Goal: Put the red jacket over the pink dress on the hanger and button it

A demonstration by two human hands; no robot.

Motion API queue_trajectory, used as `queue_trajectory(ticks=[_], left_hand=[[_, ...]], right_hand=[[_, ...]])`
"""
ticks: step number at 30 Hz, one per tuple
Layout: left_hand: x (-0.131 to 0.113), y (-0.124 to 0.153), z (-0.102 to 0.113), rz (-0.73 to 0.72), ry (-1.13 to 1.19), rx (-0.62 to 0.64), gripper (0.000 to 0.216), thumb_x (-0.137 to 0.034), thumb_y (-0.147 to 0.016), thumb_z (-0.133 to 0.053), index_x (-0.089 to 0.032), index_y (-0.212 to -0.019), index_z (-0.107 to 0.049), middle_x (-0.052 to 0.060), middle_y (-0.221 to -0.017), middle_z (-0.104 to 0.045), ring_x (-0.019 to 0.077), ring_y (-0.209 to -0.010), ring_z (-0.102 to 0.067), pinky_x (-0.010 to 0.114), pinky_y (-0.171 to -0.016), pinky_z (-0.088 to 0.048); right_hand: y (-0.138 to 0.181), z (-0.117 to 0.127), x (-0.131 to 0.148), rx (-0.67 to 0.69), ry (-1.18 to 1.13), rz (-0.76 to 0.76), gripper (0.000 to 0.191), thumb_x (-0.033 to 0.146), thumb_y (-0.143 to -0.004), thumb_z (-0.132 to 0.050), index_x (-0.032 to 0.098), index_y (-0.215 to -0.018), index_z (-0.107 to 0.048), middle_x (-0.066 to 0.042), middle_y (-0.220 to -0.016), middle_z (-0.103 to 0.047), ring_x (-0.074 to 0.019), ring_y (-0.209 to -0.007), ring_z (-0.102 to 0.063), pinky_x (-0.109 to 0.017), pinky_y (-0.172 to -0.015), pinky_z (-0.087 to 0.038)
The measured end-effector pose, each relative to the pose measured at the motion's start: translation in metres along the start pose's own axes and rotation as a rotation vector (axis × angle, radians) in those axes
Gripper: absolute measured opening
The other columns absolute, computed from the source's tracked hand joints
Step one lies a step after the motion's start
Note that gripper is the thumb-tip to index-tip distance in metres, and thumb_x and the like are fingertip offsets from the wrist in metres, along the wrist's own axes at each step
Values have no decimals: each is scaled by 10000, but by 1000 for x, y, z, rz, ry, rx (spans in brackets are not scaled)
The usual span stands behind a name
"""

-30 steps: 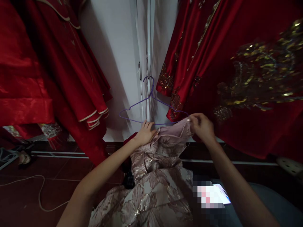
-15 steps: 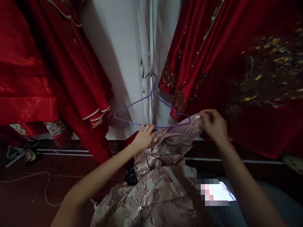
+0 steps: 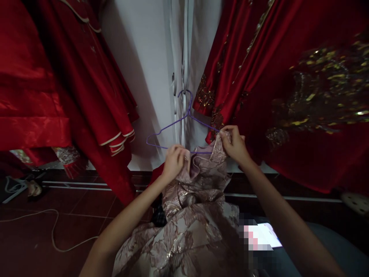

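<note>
A purple wire hanger [image 3: 173, 122] hangs by its hook on a white metal upright in the middle of the view. Its right end is inside the shoulder of a pinkish dress [image 3: 196, 227] with a shiny metallic leaf pattern. My right hand [image 3: 235, 144] pinches that shoulder over the hanger's end. My left hand [image 3: 175, 163] is closed on the dress's other top edge, in front of the hanger's lower bar. The hanger's left end stays bare. The dress's skirt spreads down toward me.
Red garments [image 3: 95, 96] hang at the left, and red garments with gold sequins [image 3: 325, 92] hang at the right. A lit phone [image 3: 268, 234] lies at the lower right, partly pixelated. On the tiled floor runs a white cable [image 3: 54, 238]; a low white rail [image 3: 86, 186] is behind.
My right hand has moved left and slightly up, bringing the dress's shoulder over the hanger's right end. My left hand has lifted its edge of the dress a little. The hanger has shifted slightly right.
</note>
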State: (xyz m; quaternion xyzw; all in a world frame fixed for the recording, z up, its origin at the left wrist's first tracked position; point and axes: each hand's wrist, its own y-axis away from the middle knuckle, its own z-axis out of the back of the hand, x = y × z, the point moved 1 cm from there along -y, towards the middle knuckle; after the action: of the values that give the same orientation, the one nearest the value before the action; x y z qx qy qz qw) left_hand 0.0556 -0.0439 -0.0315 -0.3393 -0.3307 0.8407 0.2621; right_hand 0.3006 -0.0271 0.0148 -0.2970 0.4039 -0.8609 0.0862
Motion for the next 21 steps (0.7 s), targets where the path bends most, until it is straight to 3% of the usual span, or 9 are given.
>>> queue_trajectory(ticks=[3,5,10,14,21], left_hand=[[51,0,22,323,-80,-386,297,-324,-920,-324,-176,-872,-577,78,-907,-571,174,-885,-530,309,-799,-391],[83,5,32,464,-119,-502,306,-343,-918,-327,-173,-874,-578,77,-875,-568,178,-845,-533,302,-774,-394],[122,18,39,572,-149,-480,305,-359,-909,-344,-181,-873,-589,75,-873,-570,181,-851,-544,289,-789,-392],[124,22,35,624,-180,-454,309,-358,-908,-341,-180,-902,-592,84,-896,-574,194,-871,-547,304,-806,-388],[122,16,40,569,-154,-475,344,-387,-909,-326,-184,-929,-603,85,-920,-582,187,-881,-538,303,-824,-386]], right_hand=[[-5,1,-7,-20,-9,34,300,470,-865,-387,239,-991,-532,-46,-898,-649,-230,-829,-575,-400,-825,-365],[-8,2,-8,-27,-12,53,291,475,-863,-392,248,-957,-547,-42,-858,-650,-228,-814,-573,-384,-793,-379],[-11,7,-5,-32,-34,76,282,473,-859,-406,246,-933,-555,-33,-826,-643,-212,-791,-568,-354,-745,-400],[-11,7,-5,-18,-53,80,272,464,-859,-411,247,-933,-557,-27,-813,-640,-195,-761,-570,-331,-721,-408],[-15,5,-14,12,-99,41,240,442,-845,-460,242,-920,-570,-10,-783,-639,-160,-666,-568,-294,-662,-419]])
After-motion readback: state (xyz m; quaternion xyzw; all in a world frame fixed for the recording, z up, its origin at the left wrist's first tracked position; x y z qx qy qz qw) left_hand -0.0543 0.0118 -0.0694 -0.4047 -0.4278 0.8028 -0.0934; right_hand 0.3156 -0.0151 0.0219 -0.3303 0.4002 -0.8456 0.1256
